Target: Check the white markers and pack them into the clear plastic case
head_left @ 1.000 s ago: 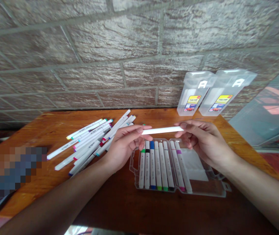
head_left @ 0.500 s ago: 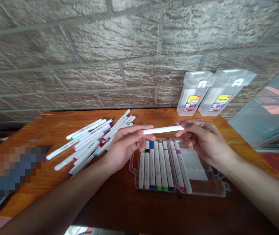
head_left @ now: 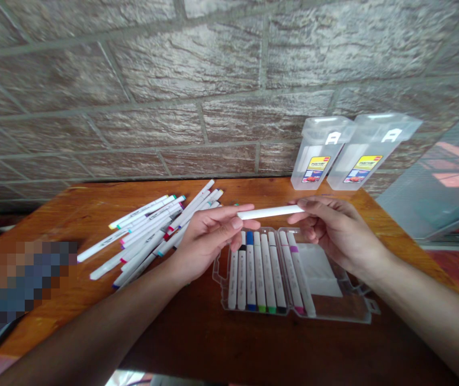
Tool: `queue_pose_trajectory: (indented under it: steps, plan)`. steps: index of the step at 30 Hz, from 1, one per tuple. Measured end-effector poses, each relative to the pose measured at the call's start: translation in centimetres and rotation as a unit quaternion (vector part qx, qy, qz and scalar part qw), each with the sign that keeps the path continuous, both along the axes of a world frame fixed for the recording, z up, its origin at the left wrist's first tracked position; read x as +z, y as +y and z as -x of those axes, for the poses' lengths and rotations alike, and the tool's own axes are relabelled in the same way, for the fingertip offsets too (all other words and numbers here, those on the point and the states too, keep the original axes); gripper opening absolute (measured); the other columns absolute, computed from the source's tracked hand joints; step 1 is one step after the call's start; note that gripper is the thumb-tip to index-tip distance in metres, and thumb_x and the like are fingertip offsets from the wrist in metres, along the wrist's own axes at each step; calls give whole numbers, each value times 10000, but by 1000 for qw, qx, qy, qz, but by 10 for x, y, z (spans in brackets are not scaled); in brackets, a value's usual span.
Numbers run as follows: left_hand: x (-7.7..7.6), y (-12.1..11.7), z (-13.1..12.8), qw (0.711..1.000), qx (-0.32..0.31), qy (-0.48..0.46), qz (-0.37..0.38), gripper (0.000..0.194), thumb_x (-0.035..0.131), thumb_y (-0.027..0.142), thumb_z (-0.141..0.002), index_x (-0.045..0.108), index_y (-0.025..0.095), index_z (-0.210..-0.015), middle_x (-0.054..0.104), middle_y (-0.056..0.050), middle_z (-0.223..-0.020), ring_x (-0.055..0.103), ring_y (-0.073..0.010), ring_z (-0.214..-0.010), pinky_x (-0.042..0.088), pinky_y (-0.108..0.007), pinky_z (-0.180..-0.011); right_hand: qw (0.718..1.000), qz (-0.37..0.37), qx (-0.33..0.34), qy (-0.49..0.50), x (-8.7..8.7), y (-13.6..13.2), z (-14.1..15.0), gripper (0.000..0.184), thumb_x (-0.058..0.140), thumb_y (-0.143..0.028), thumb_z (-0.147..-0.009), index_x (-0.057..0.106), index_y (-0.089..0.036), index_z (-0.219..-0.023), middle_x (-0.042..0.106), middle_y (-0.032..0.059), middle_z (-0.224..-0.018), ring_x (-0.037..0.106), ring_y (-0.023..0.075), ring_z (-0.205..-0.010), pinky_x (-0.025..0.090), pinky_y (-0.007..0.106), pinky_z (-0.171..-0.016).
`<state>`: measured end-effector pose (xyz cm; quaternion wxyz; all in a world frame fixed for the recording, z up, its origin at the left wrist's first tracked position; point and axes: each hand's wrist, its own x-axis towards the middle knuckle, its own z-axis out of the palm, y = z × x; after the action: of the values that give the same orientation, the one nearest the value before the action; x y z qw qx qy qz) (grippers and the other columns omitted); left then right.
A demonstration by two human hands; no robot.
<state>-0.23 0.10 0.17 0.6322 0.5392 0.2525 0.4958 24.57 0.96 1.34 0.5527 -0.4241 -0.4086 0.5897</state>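
Note:
A white marker (head_left: 270, 212) is held nearly level in the air, one end in each hand. My left hand (head_left: 209, 236) pinches its left end between thumb and fingers. The right end is gripped by the thumb and fingertips of my right hand (head_left: 332, 225). Beneath the hands, an open clear plastic case (head_left: 346, 311) lies on the table. Several white markers (head_left: 265, 273) stand side by side in its left half, and two more lie at the left of its right half. Their bands and ends are blue, green, black, pink and purple.
A loose pile of white markers (head_left: 149, 230) lies left of my left hand on the wooden table (head_left: 197, 332). Two clear upright containers (head_left: 313, 161) with yellow labels stand at the back right against the stone wall (head_left: 229, 123). A pixelated patch covers the left edge.
My left thumb and fingers have shifted slightly to the right along the marker, the thumb lifting a little. My right hand and the markers in the case look unmoved.

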Motion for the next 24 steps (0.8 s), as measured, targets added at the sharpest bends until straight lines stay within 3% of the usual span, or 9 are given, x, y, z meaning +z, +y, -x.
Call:
queue_pose_trajectory:
  steps: [9,14,18,22,24]
  plan:
    - [-4,1,1,999,28,33,-28,271,745,259,-951,800,260,-1216,832,-113,-1048,566,-70,-575,443,-222,-565,1000,7,-2,4,0,0,1,205,899,-309,-734,822,-141,-822,790,65,-677,495,48,-372,404,138,-353]
    - [-4,1,-2,995,75,35,-51,247,764,254,-932,817,281,-1172,840,-85,-979,546,-59,-540,451,-206,-536,1000,16,20,-6,1,0,1,241,887,-356,-737,817,-136,-809,619,-16,-447,493,71,-350,397,148,-343]
    - [0,0,-3,990,113,54,-57,236,808,229,-886,836,266,-1117,839,-71,-891,544,-57,-513,442,-201,-510,1000,13,17,-13,1,0,0,261,901,-367,-706,804,-135,-776,678,9,-511,504,71,-351,403,152,-334]
    - [-1,0,-2,992,105,56,-52,233,812,246,-884,835,254,-1115,839,-78,-903,556,-65,-523,445,-209,-513,1000,5,20,-10,1,0,0,255,897,-364,-731,806,-132,-786,599,-24,-437,517,70,-356,414,132,-348]
    - [-2,0,-2,994,92,43,-42,207,790,283,-908,837,248,-1107,840,-85,-932,546,-65,-526,453,-216,-526,1000,5,14,-7,0,0,0,237,897,-346,-742,809,-135,-805,665,-3,-501,533,67,-368,432,130,-357]
